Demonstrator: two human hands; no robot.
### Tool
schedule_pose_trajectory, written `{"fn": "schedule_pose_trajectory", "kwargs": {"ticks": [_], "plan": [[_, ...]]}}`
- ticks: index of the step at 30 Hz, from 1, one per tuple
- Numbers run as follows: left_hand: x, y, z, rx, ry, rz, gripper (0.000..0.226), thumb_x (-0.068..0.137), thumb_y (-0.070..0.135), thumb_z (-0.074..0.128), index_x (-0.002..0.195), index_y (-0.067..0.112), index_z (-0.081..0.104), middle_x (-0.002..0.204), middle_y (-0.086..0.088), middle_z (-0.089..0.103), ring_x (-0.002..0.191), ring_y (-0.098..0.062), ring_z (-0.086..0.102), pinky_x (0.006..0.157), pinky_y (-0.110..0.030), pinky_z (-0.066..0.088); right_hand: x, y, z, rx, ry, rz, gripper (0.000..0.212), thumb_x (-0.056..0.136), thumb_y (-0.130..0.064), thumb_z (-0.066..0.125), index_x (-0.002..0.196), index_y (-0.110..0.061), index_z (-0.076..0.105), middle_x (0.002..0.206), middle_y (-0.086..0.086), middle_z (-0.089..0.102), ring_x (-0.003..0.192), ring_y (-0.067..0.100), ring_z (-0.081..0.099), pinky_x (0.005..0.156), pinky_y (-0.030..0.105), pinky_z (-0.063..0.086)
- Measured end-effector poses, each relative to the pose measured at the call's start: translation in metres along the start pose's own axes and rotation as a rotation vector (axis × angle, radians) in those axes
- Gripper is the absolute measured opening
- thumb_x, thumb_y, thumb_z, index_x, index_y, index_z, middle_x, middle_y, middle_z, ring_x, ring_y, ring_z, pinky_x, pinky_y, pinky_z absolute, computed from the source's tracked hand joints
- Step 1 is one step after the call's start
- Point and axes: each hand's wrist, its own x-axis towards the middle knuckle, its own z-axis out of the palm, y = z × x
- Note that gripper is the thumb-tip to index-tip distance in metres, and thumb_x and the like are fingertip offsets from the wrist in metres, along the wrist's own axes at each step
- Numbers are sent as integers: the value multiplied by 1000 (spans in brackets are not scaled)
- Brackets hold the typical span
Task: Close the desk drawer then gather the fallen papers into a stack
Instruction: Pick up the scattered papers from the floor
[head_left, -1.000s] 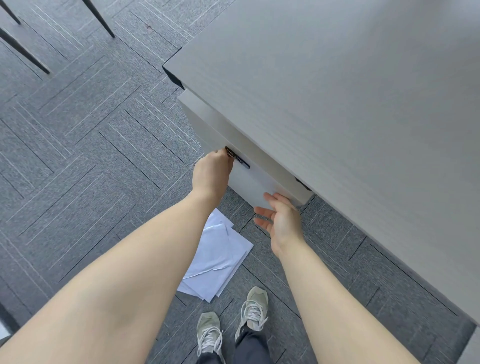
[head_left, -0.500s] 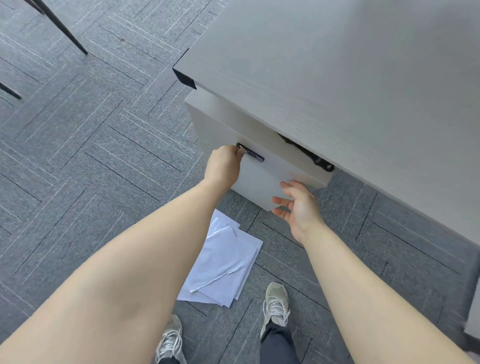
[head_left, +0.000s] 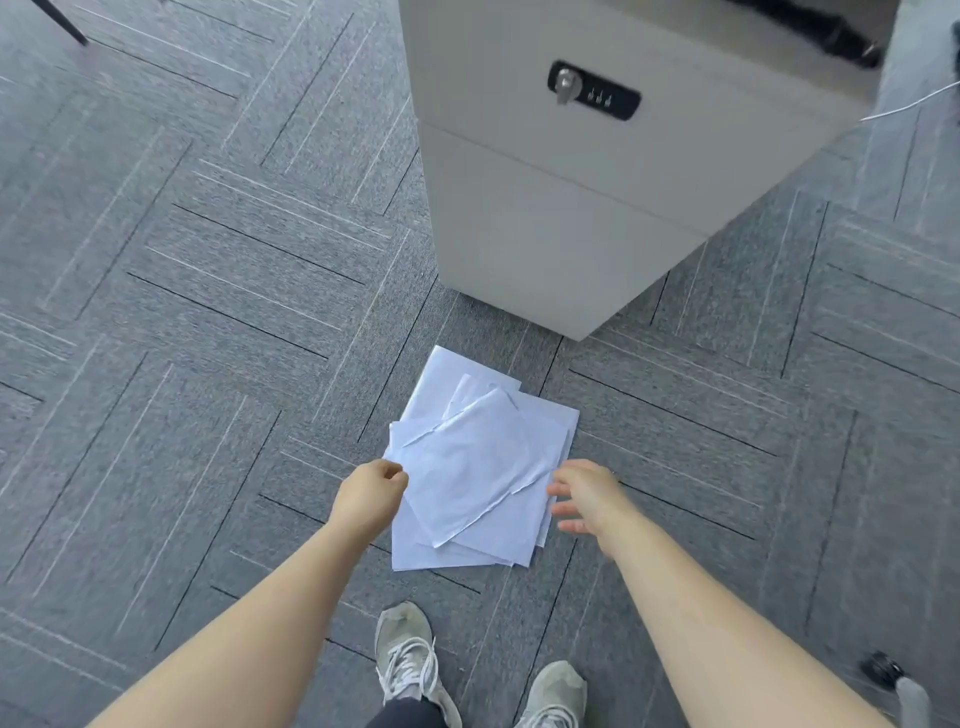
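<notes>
Several white papers (head_left: 478, 467) lie in a loose, overlapping pile on the grey carpet, just ahead of my shoes. My left hand (head_left: 369, 493) rests at the pile's left edge with its fingers curled; whether it pinches a sheet is unclear. At the pile's right edge, my right hand (head_left: 584, 493) hovers with its fingers spread and nothing in it. Beyond the papers stands the pale drawer cabinet (head_left: 545, 249). Its top drawer (head_left: 483, 78), which carries a black lock (head_left: 593, 91), sits flush with the front.
My two grey sneakers (head_left: 410, 665) stand just behind the pile. A black chair leg (head_left: 62, 21) shows at the top left, and a white cable (head_left: 909, 106) at the top right. A small black caster (head_left: 880, 667) is at the bottom right.
Both hands have left the drawer front and dropped to the papers on the floor. The view has tipped down and moved closer to the floor. The drawer now sits flush.
</notes>
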Motion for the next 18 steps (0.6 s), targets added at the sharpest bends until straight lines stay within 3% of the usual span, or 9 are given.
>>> {"fn": "schedule_pose_trajectory", "kwargs": {"ticks": [2, 3, 4, 5, 8, 10, 12, 15, 18], "plan": [[49, -36, 36, 18, 16, -14, 12, 89, 22, 50, 91, 19, 62, 92, -10, 64, 82, -28, 57, 77, -36, 47, 65, 41, 18, -27, 20, 32, 13, 89, -9, 47, 87, -20, 41, 79, 6, 45, 57, 18, 38, 53, 25, 29], [79, -52, 55, 3, 24, -27, 25, 89, 24, 51, 108, 14, 64, 107, -12, 68, 94, -30, 61, 80, -36, 45, 103, 63, 23, -34, 41, 50, 40, 89, -10, 49, 117, -2, 22, 78, 5, 43, 57, 18, 38, 53, 25, 29], [107, -67, 74, -18, 35, -43, 37, 89, 26, 52, 121, 9, 61, 119, -14, 67, 104, -32, 61, 81, -36, 43, 136, 81, 31, -56, 59, 41, 19, 89, -13, 52, 93, 5, 53, 78, 6, 45, 58, 18, 40, 53, 25, 31], [137, -82, 91, -33, 50, -56, 43, 88, 28, 53, 124, 5, 58, 122, -17, 65, 104, -35, 61, 78, -36, 43, 168, 96, 37, -79, 94, 12, 20, 88, -18, 55, 93, 1, 56, 83, 7, 50, 61, 19, 45, 56, 26, 34], [214, -113, 130, -26, 142, -66, 49, 83, 34, 57, 114, -4, 57, 119, -27, 60, 93, -38, 57, 64, -36, 43, 259, 132, 46, -155, 247, -37, 63, 81, -45, 64, 126, -2, 51, 123, 16, 58, 98, 28, 59, 80, 34, 46], [254, -123, 145, 2, 230, -90, 66, 81, 44, 61, 128, -1, 49, 132, -26, 49, 117, -42, 49, 87, -46, 46, 303, 143, 50, -216, 409, -33, 93, 72, -63, 65, 137, -2, 42, 140, 20, 50, 123, 36, 53, 95, 46, 46], [277, -125, 154, 7, 320, -115, 79, 77, 51, 67, 134, 1, 44, 138, -23, 42, 128, -42, 40, 101, -50, 39, 329, 145, 58, -280, 578, -26, 104, 65, -70, 67, 137, -1, 39, 141, 24, 47, 129, 41, 47, 96, 50, 44], [287, -125, 166, 11, 416, -118, 80, 67, 57, 71, 125, 6, 49, 130, -17, 49, 123, -39, 45, 99, -50, 42, 346, 143, 79, -333, 702, -83, 95, 65, -61, 72, 133, -1, 43, 137, 25, 48, 125, 42, 48, 97, 51, 40], [284, -127, 178, -63, 391, -62, 65, 60, 54, 71, 106, 9, 57, 109, -14, 60, 105, -36, 59, 86, -45, 51, 350, 140, 101, -341, 664, -191, 68, 71, -49, 70, 121, -4, 58, 128, 21, 53, 117, 41, 53, 95, 48, 45]]}}
